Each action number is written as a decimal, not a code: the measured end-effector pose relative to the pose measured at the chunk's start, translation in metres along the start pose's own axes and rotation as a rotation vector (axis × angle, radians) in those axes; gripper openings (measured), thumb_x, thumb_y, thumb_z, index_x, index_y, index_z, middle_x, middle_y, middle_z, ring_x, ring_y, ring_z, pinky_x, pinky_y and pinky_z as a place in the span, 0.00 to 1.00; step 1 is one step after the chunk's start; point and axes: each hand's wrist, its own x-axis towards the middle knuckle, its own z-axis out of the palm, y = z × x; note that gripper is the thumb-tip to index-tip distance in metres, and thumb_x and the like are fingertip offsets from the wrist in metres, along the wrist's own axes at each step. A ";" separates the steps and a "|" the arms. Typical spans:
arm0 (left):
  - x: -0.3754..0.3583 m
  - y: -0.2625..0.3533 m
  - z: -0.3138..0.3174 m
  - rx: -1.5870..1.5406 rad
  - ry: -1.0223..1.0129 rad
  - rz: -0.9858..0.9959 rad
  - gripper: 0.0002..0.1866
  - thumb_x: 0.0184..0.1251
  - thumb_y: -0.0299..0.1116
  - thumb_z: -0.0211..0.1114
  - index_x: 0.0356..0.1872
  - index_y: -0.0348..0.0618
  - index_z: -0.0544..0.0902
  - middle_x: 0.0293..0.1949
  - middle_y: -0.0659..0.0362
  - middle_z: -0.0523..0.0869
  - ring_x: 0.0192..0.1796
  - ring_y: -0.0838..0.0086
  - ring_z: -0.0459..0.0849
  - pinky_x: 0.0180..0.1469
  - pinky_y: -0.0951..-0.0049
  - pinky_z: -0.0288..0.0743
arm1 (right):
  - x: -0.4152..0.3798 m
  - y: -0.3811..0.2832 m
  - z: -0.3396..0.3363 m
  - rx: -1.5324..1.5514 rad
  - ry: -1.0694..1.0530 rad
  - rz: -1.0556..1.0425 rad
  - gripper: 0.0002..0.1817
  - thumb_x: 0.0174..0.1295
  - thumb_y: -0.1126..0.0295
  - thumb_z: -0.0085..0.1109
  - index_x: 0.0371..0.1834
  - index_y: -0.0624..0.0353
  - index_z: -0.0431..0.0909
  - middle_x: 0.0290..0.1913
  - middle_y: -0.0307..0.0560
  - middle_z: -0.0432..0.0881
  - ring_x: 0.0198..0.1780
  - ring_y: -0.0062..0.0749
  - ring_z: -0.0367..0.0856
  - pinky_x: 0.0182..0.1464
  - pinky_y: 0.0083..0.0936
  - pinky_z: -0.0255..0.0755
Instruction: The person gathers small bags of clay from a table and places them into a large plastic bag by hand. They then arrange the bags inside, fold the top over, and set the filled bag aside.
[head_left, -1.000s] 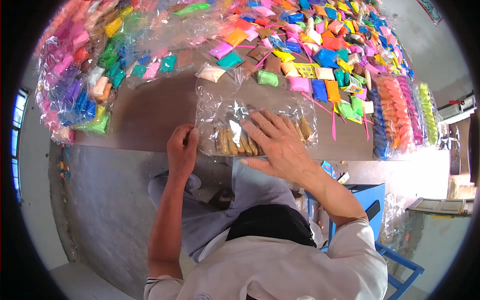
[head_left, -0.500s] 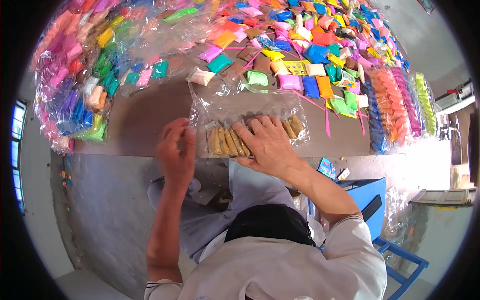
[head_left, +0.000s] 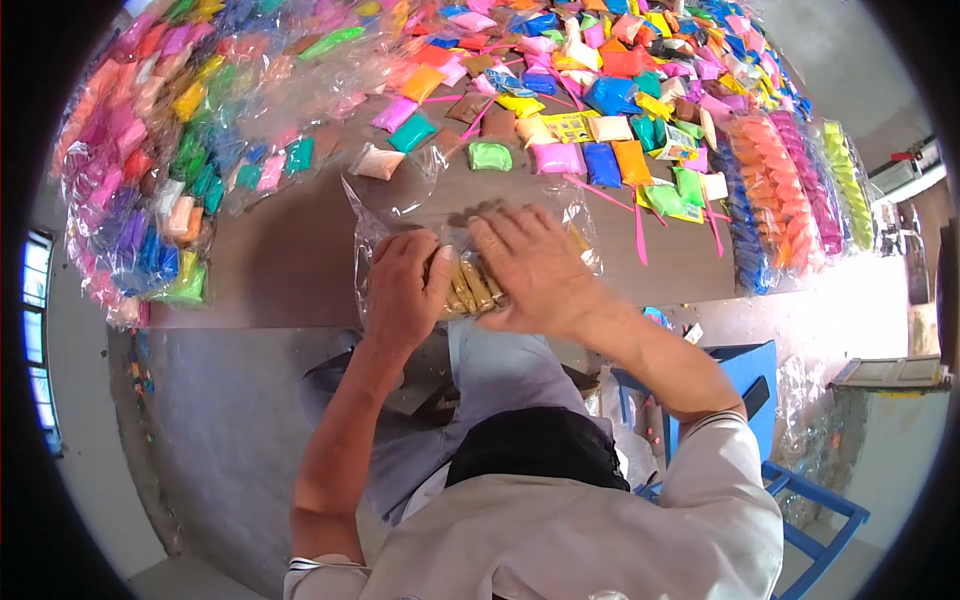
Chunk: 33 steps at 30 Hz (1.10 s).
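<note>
A clear plastic bag [head_left: 362,215] lies near the table's front edge with a row of mustard-brown packets [head_left: 472,285] inside. My left hand [head_left: 403,285] is curled over the row's left end, its thumb toward the middle. My right hand [head_left: 540,265] spans the row from the right, fingers on the far side and thumb on the near side. Both hands grip the bagged packets and cover much of them. The bag's loose, crinkled film spreads beyond the fingers toward the pile.
Many colourful small packets [head_left: 490,156] cover the table's far side, with pink strips [head_left: 640,230] among them. Filled clear bags [head_left: 185,245] are heaped at left. Long bagged rows of orange packets [head_left: 775,190] lie at right. A blue stool [head_left: 750,360] stands below the table's right side.
My left hand has come in from beside the bag onto the left end of the packets. My right hand stays on the row. The whole view has shifted slightly.
</note>
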 end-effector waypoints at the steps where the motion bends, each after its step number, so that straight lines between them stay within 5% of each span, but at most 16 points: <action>1: -0.001 -0.001 -0.001 -0.002 0.004 0.002 0.08 0.70 0.31 0.59 0.37 0.36 0.81 0.42 0.49 0.85 0.47 0.51 0.80 0.54 0.57 0.71 | 0.000 0.009 -0.006 -0.010 -0.011 -0.019 0.46 0.40 0.47 0.74 0.62 0.62 0.73 0.61 0.58 0.75 0.66 0.53 0.68 0.71 0.47 0.56; 13: -0.006 -0.008 0.002 -0.085 0.007 -0.139 0.09 0.71 0.33 0.60 0.35 0.37 0.80 0.31 0.48 0.84 0.38 0.53 0.82 0.45 0.57 0.73 | -0.009 0.050 -0.009 0.050 -0.322 0.105 0.50 0.39 0.46 0.76 0.66 0.57 0.69 0.58 0.59 0.77 0.64 0.55 0.73 0.67 0.47 0.65; 19: -0.007 -0.006 0.001 -0.066 0.027 -0.118 0.11 0.71 0.35 0.60 0.34 0.37 0.79 0.31 0.48 0.84 0.37 0.50 0.82 0.45 0.56 0.72 | -0.008 0.035 -0.021 0.019 -0.162 0.016 0.50 0.40 0.47 0.76 0.69 0.55 0.67 0.63 0.60 0.74 0.64 0.57 0.72 0.67 0.48 0.64; 25: 0.000 0.001 -0.007 -0.069 -0.078 -0.139 0.13 0.72 0.37 0.60 0.36 0.35 0.79 0.30 0.45 0.84 0.34 0.48 0.82 0.39 0.56 0.73 | 0.008 0.029 -0.012 0.044 -0.392 0.053 0.44 0.42 0.49 0.73 0.66 0.53 0.70 0.54 0.57 0.79 0.57 0.52 0.78 0.58 0.46 0.72; 33: 0.010 0.014 -0.007 0.051 -0.189 -0.143 0.14 0.71 0.38 0.61 0.34 0.34 0.79 0.31 0.45 0.84 0.36 0.48 0.82 0.40 0.55 0.73 | 0.004 0.032 -0.020 0.202 -0.205 -0.043 0.40 0.46 0.50 0.74 0.60 0.59 0.74 0.52 0.56 0.81 0.55 0.52 0.79 0.54 0.45 0.75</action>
